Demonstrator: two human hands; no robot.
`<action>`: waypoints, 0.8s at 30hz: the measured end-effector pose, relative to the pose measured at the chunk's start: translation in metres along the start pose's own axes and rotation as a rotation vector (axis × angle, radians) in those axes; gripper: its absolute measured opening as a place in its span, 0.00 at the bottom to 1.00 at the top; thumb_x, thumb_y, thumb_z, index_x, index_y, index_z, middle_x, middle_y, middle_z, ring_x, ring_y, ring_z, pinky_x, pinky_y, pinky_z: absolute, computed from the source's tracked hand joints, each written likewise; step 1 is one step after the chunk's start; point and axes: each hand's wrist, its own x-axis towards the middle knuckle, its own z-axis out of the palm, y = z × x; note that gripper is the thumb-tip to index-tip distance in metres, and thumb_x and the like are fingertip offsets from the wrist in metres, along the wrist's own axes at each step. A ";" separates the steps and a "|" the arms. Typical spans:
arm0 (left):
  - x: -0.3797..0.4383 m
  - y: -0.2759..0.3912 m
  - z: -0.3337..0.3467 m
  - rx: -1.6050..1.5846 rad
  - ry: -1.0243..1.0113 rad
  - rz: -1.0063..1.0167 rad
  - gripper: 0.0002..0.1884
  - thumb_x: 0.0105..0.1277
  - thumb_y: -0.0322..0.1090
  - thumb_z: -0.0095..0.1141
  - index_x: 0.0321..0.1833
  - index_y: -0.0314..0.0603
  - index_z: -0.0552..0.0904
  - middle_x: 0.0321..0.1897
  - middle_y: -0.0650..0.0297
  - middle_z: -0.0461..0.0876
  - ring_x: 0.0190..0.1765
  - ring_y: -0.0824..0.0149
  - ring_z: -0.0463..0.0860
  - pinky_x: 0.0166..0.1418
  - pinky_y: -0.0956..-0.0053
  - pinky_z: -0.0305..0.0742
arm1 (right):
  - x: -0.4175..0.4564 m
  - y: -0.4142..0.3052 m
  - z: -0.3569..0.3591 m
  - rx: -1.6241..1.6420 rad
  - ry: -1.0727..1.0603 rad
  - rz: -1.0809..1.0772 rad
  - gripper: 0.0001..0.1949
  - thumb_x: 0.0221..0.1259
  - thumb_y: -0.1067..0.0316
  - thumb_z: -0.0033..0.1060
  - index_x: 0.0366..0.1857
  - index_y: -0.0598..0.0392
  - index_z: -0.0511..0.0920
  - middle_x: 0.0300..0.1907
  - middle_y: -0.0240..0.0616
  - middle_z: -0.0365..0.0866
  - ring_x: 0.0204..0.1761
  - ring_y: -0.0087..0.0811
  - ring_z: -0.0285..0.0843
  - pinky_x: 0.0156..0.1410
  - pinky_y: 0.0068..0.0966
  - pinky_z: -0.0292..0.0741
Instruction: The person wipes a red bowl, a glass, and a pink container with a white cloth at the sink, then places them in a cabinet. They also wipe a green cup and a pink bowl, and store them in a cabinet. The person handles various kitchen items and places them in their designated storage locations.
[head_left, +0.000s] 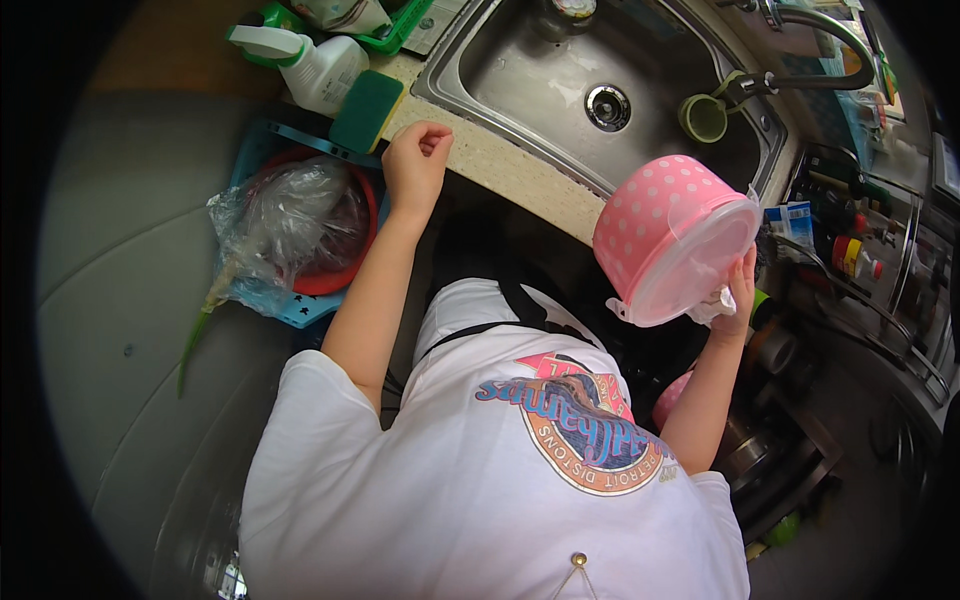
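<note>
In my right hand (736, 289) are a white cloth or tissue (712, 306) and a pink polka-dot lidded container (660, 214). The container is tilted in front of the counter edge, its translucent lid turned toward the camera. Its far side and some of my fingers are hidden. My left hand (420, 159) is raised with curled fingers near the counter's front edge; nothing can be made out in it. Just left of that hand, a green and yellow sponge (366, 112) lies at the counter edge, next to a white spray bottle (326, 71).
A steel sink (517, 112) with a black-handled faucet (817, 79) and a pale green strainer cup (703, 118) lies ahead. At left, a blue basket (300, 313) holds a red basin (369, 217) and a plastic bag (300, 217). Bottles stand on a rack (911, 247) at right.
</note>
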 end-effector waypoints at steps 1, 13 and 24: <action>0.000 0.001 0.000 -0.003 0.013 0.014 0.05 0.60 0.27 0.67 0.37 0.36 0.86 0.30 0.61 0.84 0.31 0.67 0.84 0.38 0.74 0.78 | 0.000 0.000 0.001 0.005 0.005 -0.001 0.18 0.72 0.65 0.58 0.61 0.51 0.69 0.58 0.35 0.76 0.59 0.29 0.75 0.64 0.29 0.72; -0.040 0.072 0.011 -0.453 -0.129 -0.009 0.08 0.69 0.35 0.63 0.42 0.38 0.83 0.32 0.64 0.86 0.33 0.72 0.84 0.37 0.78 0.77 | -0.005 0.016 0.016 0.103 0.141 0.067 0.23 0.78 0.54 0.48 0.71 0.51 0.66 0.63 0.38 0.77 0.61 0.36 0.77 0.66 0.36 0.75; -0.102 0.166 0.009 -0.481 -0.540 0.219 0.23 0.56 0.46 0.76 0.42 0.39 0.77 0.30 0.64 0.81 0.30 0.70 0.80 0.35 0.75 0.77 | -0.013 0.028 0.040 0.144 0.139 0.094 0.20 0.78 0.53 0.47 0.63 0.54 0.72 0.56 0.39 0.81 0.54 0.34 0.82 0.61 0.34 0.78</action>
